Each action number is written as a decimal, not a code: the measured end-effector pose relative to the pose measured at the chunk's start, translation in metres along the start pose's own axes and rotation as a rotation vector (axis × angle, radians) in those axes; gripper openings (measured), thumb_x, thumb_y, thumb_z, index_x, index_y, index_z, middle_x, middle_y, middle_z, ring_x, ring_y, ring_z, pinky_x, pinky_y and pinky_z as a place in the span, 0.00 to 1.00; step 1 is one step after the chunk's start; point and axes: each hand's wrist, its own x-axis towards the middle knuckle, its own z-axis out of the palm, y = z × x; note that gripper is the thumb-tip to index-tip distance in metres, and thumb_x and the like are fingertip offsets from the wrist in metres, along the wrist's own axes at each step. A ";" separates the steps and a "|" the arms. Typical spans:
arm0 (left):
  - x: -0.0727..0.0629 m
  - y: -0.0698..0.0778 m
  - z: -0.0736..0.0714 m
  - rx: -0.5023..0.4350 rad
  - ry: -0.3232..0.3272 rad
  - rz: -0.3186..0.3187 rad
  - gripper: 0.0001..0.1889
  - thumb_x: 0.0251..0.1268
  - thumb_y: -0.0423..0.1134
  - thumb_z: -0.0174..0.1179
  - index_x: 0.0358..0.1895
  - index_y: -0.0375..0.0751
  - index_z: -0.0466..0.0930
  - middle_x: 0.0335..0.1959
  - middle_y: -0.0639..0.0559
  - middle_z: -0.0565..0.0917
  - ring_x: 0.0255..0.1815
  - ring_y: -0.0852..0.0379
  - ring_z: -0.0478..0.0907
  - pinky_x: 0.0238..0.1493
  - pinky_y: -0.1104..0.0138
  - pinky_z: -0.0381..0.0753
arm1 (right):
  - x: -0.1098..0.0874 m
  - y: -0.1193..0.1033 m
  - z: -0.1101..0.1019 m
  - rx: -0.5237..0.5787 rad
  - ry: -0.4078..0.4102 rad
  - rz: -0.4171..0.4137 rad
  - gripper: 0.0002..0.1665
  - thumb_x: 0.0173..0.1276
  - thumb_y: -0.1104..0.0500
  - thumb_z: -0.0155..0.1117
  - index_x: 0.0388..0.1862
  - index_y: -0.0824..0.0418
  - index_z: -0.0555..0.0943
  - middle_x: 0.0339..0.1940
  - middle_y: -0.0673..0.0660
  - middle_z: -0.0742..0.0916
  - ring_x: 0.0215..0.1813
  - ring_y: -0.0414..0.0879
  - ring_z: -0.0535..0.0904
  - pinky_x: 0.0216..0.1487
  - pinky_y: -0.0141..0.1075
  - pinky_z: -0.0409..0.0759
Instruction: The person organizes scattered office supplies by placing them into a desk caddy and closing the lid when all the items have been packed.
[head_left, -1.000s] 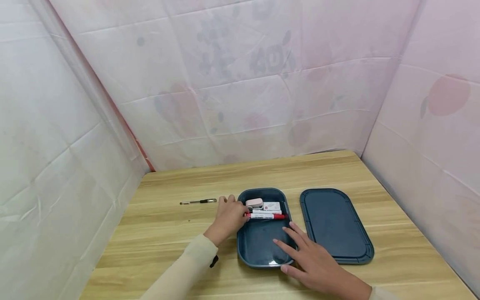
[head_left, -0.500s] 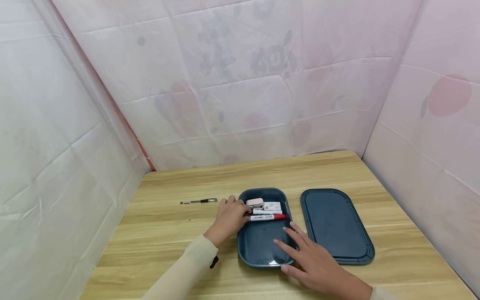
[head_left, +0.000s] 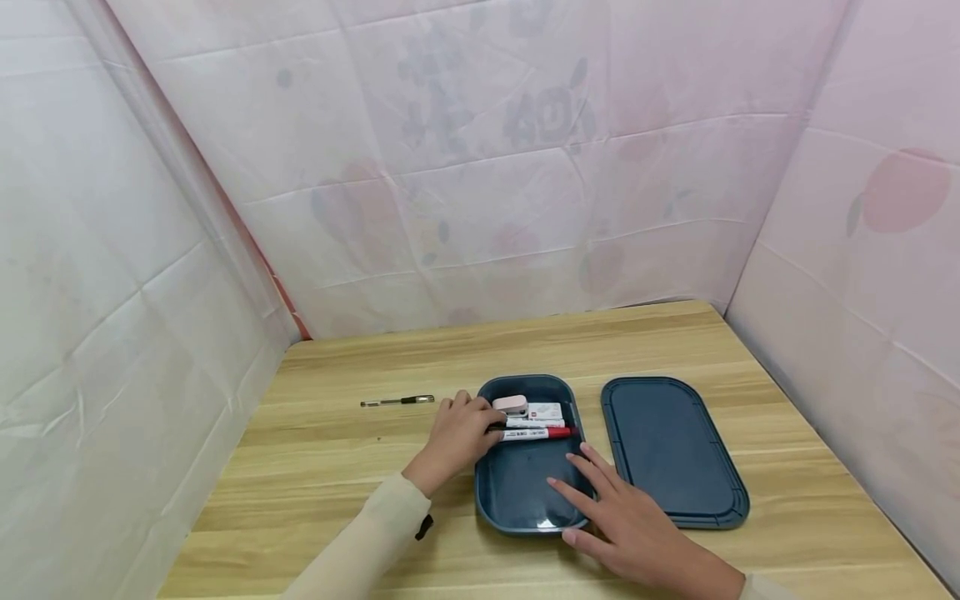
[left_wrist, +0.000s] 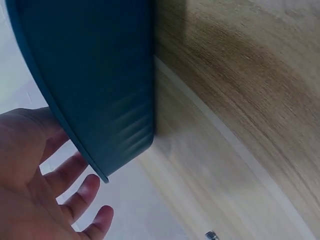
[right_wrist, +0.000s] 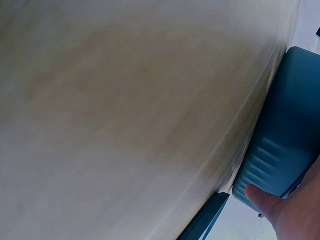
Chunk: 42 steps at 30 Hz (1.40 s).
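Observation:
A dark blue box (head_left: 525, 487) stands open at the front middle of the table. Inside its far half lie a pink stapler (head_left: 511, 405), a small white carton (head_left: 545, 411), a white marker (head_left: 534, 423) and a red-capped marker (head_left: 528, 434). My left hand (head_left: 456, 437) reaches over the left rim and pinches the left end of the red-capped marker. In the left wrist view its other fingers (left_wrist: 85, 190) stay outside the box wall, the pinch hidden. With fingers spread, my right hand (head_left: 630, 521) rests at the right rim; its thumb (right_wrist: 260, 196) shows against the outer wall.
The matching blue lid (head_left: 667, 450) lies flat to the right of the box. A black pen (head_left: 397, 401) is on the wooden table (head_left: 300, 475) to the left. Pale printed sheets (head_left: 480, 208) wall in the back and both sides.
My left fingers have shifted slightly at the marker's left end, now covering its tip. The right hand, box and lid stay where they were.

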 end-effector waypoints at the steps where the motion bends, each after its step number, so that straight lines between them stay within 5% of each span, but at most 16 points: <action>1: -0.001 -0.001 -0.001 -0.003 0.011 0.005 0.14 0.71 0.53 0.62 0.56 0.60 0.86 0.53 0.57 0.84 0.47 0.55 0.69 0.47 0.60 0.67 | 0.000 0.000 0.000 0.002 -0.001 0.000 0.36 0.73 0.25 0.44 0.77 0.31 0.64 0.82 0.52 0.63 0.84 0.48 0.43 0.53 0.53 0.81; 8: -0.007 -0.011 -0.004 0.008 0.078 0.016 0.17 0.72 0.54 0.61 0.61 0.61 0.83 0.56 0.56 0.82 0.52 0.52 0.73 0.50 0.57 0.70 | 0.000 -0.001 -0.001 0.004 -0.007 0.004 0.36 0.73 0.25 0.44 0.77 0.31 0.64 0.81 0.52 0.63 0.84 0.48 0.43 0.52 0.53 0.81; 21: -0.018 -0.045 -0.008 -0.055 0.107 -0.031 0.20 0.72 0.52 0.61 0.64 0.57 0.81 0.56 0.55 0.82 0.53 0.51 0.74 0.52 0.53 0.70 | -0.001 -0.002 -0.001 0.013 0.008 0.006 0.36 0.73 0.26 0.45 0.77 0.32 0.65 0.81 0.53 0.64 0.84 0.49 0.43 0.52 0.54 0.81; 42: -0.042 -0.116 -0.006 -0.135 0.103 -0.205 0.20 0.68 0.46 0.67 0.61 0.53 0.83 0.56 0.50 0.84 0.53 0.46 0.77 0.52 0.47 0.73 | 0.000 -0.002 0.000 0.019 0.004 0.011 0.36 0.73 0.26 0.46 0.77 0.32 0.65 0.81 0.53 0.64 0.83 0.48 0.42 0.50 0.53 0.82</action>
